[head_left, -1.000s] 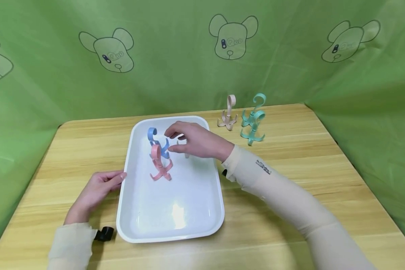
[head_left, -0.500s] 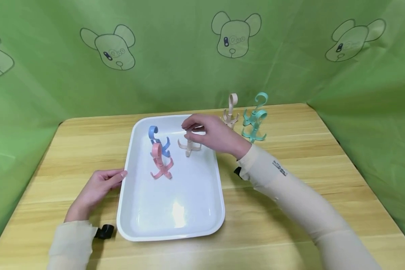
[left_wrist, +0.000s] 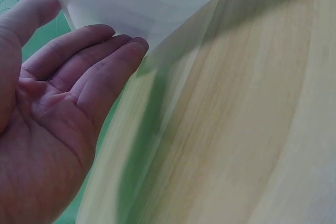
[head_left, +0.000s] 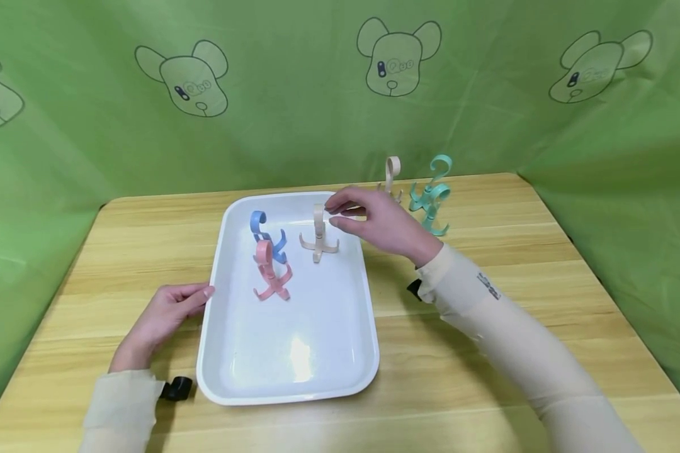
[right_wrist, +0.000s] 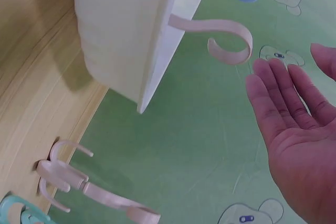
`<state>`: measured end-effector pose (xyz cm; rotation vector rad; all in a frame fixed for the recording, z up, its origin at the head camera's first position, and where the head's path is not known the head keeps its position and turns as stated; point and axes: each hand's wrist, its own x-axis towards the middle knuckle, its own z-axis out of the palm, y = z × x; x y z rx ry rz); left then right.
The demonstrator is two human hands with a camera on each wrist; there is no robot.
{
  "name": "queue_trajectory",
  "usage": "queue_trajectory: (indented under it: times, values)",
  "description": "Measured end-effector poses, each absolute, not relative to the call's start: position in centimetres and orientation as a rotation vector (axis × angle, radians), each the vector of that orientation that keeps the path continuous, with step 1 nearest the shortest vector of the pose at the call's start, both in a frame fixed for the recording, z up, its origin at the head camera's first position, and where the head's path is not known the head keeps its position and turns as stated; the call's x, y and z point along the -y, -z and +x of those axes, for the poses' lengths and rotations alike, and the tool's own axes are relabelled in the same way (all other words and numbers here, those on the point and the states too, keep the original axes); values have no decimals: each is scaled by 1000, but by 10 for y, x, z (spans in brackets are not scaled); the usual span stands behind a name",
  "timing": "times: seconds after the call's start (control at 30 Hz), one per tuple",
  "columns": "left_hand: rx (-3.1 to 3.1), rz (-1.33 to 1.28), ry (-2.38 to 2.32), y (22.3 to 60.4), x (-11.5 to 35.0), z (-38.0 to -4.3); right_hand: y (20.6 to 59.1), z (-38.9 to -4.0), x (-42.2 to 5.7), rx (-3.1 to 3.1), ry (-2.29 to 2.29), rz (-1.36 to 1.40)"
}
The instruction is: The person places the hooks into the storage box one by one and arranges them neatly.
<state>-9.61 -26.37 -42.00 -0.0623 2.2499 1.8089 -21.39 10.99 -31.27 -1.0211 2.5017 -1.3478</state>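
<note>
My left hand [head_left: 167, 318] holds the left rim of a white tray [head_left: 288, 401], thumb at the rim and fingers against the outer wall, as the left wrist view shows. Just right of a beige four-pronged hook [head_left: 318, 233] standing in the tray is my right hand [head_left: 382, 220], holding nothing. In the right wrist view its fingers are extended, a little apart from that hook's curled top. A blue hook [head_left: 268, 238] and a pink hook [head_left: 272, 277] also stand in the tray, the pink one nearer me and partly in front of the blue.
Behind my right hand, on the wooden table [head_left: 487, 302], stand another beige hook [head_left: 393, 168] and two green hooks [head_left: 441, 165], partly hidden. A green curtain [head_left: 294, 126] with mouse-head drawings closes off the back and sides.
My right hand has let go of the beige hook and drawn away to the right, so the hook now stands uncovered in the tray. The left hand stays at the rim.
</note>
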Motion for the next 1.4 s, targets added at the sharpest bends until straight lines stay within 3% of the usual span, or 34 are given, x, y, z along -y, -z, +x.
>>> queue_trajectory:
  times: [1.4]
  values:
    - [-2256,-14,-1809,424,264,-97,310,-227,-200,-2829,1479,-572]
